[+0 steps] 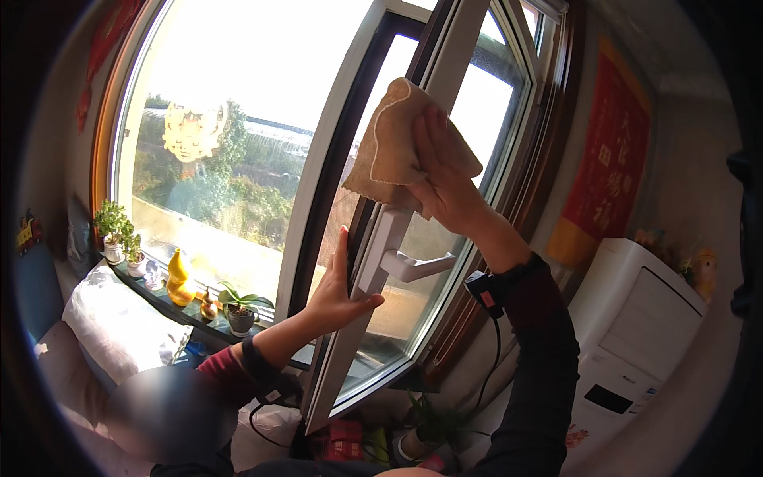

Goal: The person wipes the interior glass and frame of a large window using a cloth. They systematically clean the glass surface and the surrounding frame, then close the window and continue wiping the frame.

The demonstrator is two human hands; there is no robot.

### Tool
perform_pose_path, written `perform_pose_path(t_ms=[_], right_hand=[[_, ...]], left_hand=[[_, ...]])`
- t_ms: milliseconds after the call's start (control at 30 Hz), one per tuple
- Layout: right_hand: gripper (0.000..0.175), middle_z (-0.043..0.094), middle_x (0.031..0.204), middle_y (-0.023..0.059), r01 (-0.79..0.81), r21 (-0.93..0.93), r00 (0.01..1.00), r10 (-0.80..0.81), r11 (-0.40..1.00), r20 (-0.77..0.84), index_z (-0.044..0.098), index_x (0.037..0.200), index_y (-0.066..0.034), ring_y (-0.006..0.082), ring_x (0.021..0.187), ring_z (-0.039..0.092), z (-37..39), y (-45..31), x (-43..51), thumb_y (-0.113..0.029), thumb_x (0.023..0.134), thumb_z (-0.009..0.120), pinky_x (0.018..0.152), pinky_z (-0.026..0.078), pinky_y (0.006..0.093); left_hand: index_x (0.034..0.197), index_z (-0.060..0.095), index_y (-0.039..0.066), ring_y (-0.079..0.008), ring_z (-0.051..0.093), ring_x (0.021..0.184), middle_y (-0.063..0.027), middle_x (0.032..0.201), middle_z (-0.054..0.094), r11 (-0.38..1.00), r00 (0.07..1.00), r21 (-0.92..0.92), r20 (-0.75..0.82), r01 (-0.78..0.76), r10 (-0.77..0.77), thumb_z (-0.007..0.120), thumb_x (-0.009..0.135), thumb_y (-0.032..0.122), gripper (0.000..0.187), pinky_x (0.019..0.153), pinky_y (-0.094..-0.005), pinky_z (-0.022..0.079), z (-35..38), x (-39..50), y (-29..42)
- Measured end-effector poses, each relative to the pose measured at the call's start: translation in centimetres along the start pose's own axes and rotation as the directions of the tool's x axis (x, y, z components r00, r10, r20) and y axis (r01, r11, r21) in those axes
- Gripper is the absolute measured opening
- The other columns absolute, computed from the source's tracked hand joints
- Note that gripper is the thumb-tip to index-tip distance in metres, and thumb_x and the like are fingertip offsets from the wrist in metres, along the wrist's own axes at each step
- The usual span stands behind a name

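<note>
My right hand [441, 170] presses a folded tan cloth [390, 143] with a pale stitched edge against the upright frame of an open window sash [346, 352]. The fingers lie flat over the cloth, which hides part of that frame. Below it, a light-coloured window handle [417, 266] sticks out to the right. My left hand [337, 301] holds the sash's side edge, left of the handle. Its thumb lies across the inner face while the fingers point up along the edge.
Potted plants [240, 319] and a yellow gourd [179, 280] line the windowsill. A white pillow [122, 322] lies at left. On the right stands a white appliance cabinet [632, 322], below a red hanging banner [611, 155] bearing writing. A leafy plant [429, 420] sits beneath the sash.
</note>
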State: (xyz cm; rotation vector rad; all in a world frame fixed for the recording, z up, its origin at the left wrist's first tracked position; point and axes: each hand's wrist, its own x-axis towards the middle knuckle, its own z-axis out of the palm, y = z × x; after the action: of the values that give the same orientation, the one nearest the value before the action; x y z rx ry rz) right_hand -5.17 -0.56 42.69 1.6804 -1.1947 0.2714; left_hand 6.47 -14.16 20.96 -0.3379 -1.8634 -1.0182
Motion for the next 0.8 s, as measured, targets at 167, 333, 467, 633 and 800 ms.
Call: perform_pose_path(t_ms=[167,333,467,633,800], right_hand=[[0.077,0.006,0.16,0.0232,0.127,-0.069,0.978,-0.137,0.989,-0.159,0.01,0.155,-0.0035,0.0418,0.148,0.008,0.6,2.2,2.7,-0.048,0.1,0.042,0.119,0.015,0.0518],[0.073,0.021,0.154,0.0256,0.113,-0.093,0.9,-0.141,0.989,-0.412,0.023,0.151,-0.0008,0.0435,0.143,0.021,-0.8,7.7,9.9,-0.049,0.099,0.043,0.116,0.022,0.0476],[0.057,0.035,0.149,0.0269,0.025,-0.126,0.84,-0.089,0.992,-0.535,0.033,0.147,-0.0014,0.0414,0.14,0.032,-3.6,12.7,15.8,-0.034,0.101,0.042,0.114,0.028,0.0434],[0.057,0.031,0.151,0.0271,-0.009,-0.055,0.843,-0.022,0.998,-0.537,0.031,0.148,-0.0014,0.0425,0.143,0.023,-7.6,18.3,23.8,-0.036,0.104,0.037,0.118,0.018,0.0445],[0.055,0.031,0.15,0.0308,-0.104,0.001,0.787,0.083,0.995,-0.611,0.038,0.144,0.0,0.0456,0.142,0.023,-8.9,23.9,29.2,-0.037,0.103,0.034,0.118,0.017,0.0461]], left_hand=[[0.153,-0.012,0.004,-0.0425,0.011,0.147,-0.0315,0.156,0.008,0.999,1.0,-0.045,0.008,-0.022,0.023,0.074,0.078,0.033,0.118,0.118,-0.0469,0.014,0.0,0.3,-1.4],[0.153,-0.011,0.001,-0.0419,0.011,0.147,-0.0306,0.157,0.006,0.997,0.999,-0.07,0.028,-0.014,0.016,0.073,0.077,0.033,0.118,0.117,-0.0469,0.014,-0.3,0.1,-2.4],[0.152,-0.012,0.001,-0.0434,0.013,0.146,-0.0316,0.155,0.009,0.996,0.999,-0.078,0.036,-0.038,0.041,0.073,0.077,0.033,0.118,0.117,-0.0479,0.015,-0.4,0.1,-2.5],[0.152,-0.013,0.0,-0.0452,0.016,0.144,-0.0333,0.154,0.011,0.998,0.997,-0.038,0.054,-0.056,0.058,0.073,0.078,0.034,0.118,0.116,-0.0487,0.016,-0.7,0.0,-2.4],[0.152,-0.012,0.001,-0.0395,0.019,0.144,-0.0305,0.153,0.015,0.992,0.996,-0.118,0.067,-0.049,0.057,0.075,0.079,0.028,0.117,0.115,-0.0458,0.018,-0.8,0.3,-1.9]])
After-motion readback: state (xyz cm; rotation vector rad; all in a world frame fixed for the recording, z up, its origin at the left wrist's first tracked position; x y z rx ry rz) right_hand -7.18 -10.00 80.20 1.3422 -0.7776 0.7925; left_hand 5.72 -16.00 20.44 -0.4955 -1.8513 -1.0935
